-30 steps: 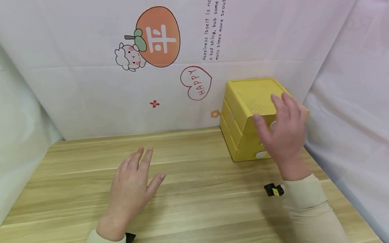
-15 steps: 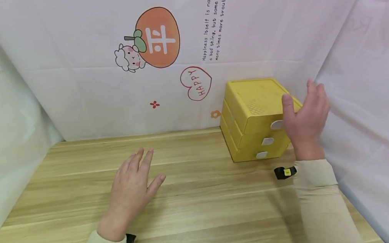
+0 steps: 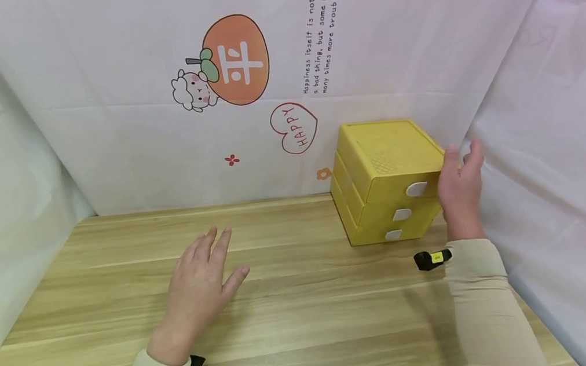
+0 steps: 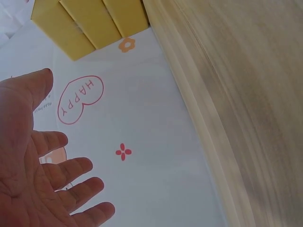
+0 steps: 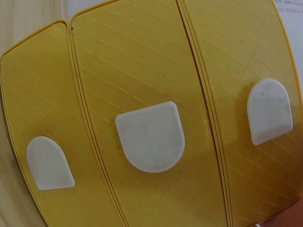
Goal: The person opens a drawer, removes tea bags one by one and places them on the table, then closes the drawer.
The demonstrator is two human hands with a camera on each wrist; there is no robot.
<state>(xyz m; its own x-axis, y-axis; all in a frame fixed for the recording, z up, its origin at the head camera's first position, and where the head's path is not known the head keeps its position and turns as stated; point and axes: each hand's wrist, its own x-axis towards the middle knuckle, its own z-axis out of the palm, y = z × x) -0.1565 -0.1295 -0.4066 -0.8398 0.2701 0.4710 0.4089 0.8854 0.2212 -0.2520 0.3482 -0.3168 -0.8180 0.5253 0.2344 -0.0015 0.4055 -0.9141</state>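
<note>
A sheet (image 3: 154, 154) reading "HAPPY" is hanging behind yellow drawers (image 3: 395, 183), centre right; the right hand (image 3: 461, 188), fingers parted, is blocking their edge; the left hand (image 3: 194, 287), fingers wide, is hovering over the worktop (image 3: 310, 321).

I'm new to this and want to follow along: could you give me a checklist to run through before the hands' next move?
1. Yellow drawer box stands upright on the table: ok.
2. All three drawers pushed in: ok, their fronts look closed.
3. White tabs all facing the same way: not ok, the middle tab has its round end pointing opposite to the other two.
4. Left hand free: ok, open and apart from the box.
5. Right hand touching the box: cannot tell, it is at the box's right side but contact is hidden.
6. Drawer contents: cannot tell.
</note>
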